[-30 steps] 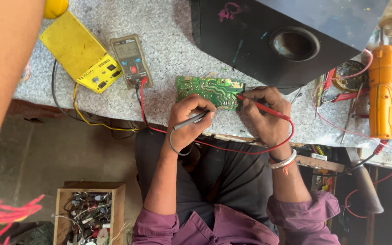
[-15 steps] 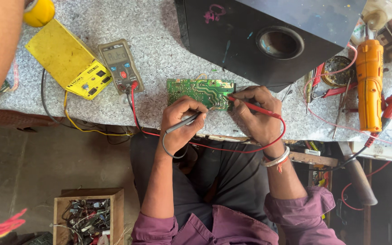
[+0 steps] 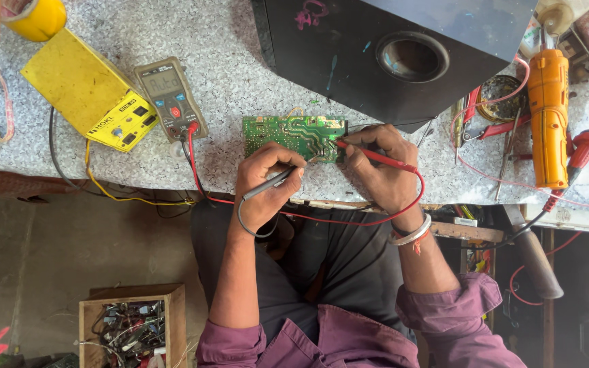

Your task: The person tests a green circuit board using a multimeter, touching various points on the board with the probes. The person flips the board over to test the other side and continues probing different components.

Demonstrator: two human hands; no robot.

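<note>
Landmark: the green circuit board, lying flat near the front edge of the speckled grey surface.

Nearest the camera, below the board, a wooden box of loose parts sits on the floor to the left of the person's purple sleeves.

Just in front of the board, the left hand is closed in a pen-like grip on a black probe, whose tip slants up to the board's lower right part; its black lead loops under the wrist. The right hand, at the board's right end, is closed on a red probe — the tip meets the board's right edge, and the fingertips rest against that edge. A red lead curves from this probe below both hands. A metal bangle circles the right wrist.

Left of the board stands a grey multimeter, both leads plugged into its lower end. Further left lies a yellow box-shaped instrument, and beyond it, at the far left corner, a yellow roll.

Behind the board and to its right, a large black speaker cabinet with 1 round port rests on the surface. Well to the right of the board lies an orange tool among red wires and pliers.
</note>
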